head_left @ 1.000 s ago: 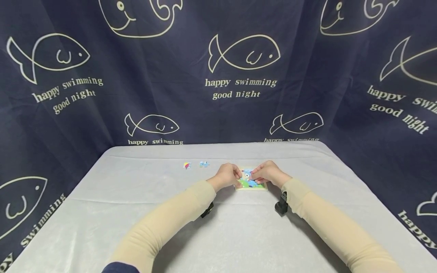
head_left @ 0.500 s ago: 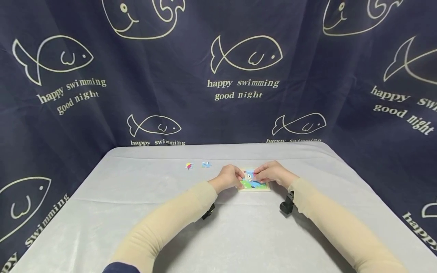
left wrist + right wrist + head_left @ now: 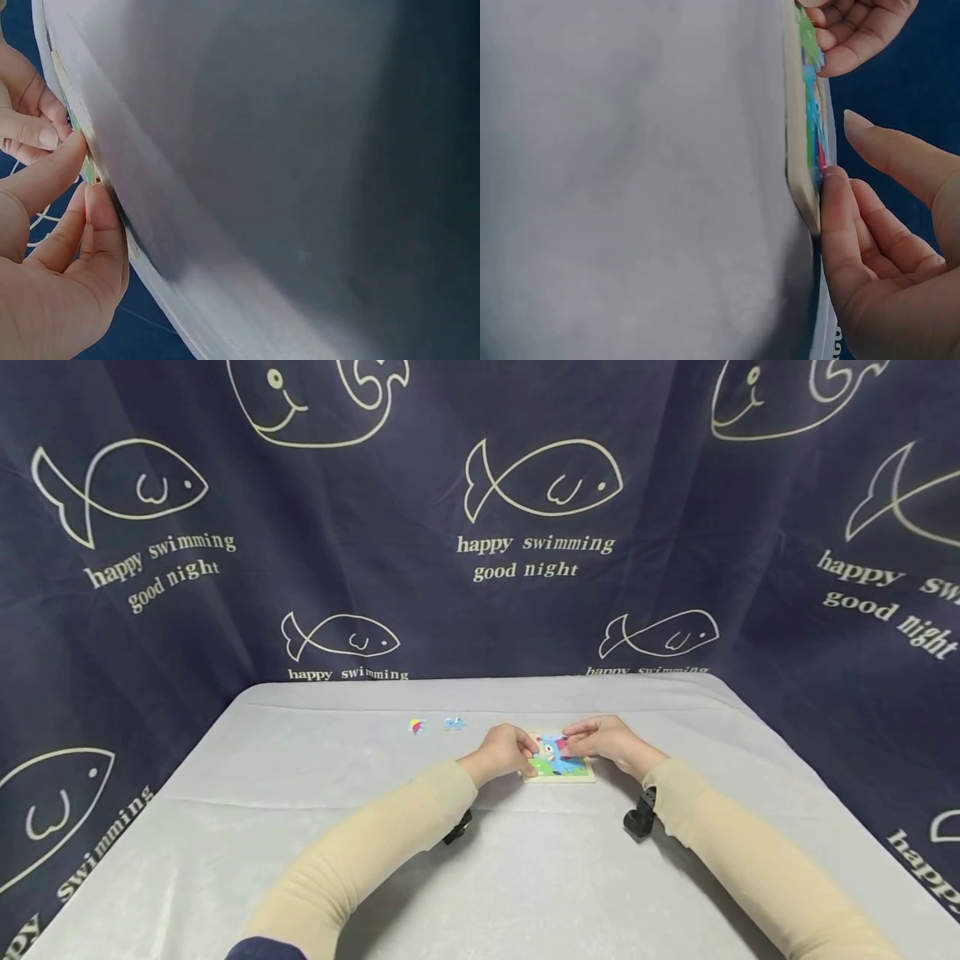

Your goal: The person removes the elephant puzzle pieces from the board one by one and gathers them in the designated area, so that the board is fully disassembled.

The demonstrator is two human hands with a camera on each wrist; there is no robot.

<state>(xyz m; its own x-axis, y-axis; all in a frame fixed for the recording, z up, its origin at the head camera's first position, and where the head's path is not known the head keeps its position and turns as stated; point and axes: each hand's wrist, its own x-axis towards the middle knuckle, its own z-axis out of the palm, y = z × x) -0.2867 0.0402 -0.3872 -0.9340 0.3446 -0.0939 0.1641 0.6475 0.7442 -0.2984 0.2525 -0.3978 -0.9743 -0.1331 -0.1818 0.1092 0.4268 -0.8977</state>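
A wooden jigsaw puzzle board (image 3: pixel 558 779) lies on the table, with a blue cartoon animal on green in its pale frame. My left hand (image 3: pixel 504 750) holds the board's left side, thumb near the front corner and fingers farther back; they cover that edge. At the right half, my right hand (image 3: pixel 609 741) touches a pink-and-blue part of the picture with a fingertip. In the right wrist view, the thumb of the right hand (image 3: pixel 889 255) stands apart from the fingers, and nothing shows between them.
Two loose puzzle pieces lie left of the board: a yellow-and-red piece (image 3: pixel 417 726) and a blue piece (image 3: pixel 454 724). A pale grey cloth covers the table (image 3: pixel 540 877). Behind it hangs a dark blue curtain (image 3: pixel 420 577) with fish drawings.
My right hand has shifted slightly right and its thumb and fingers have spread, uncovering more of the pink part. The left hand keeps its place on the board. The head view has shifted a little.
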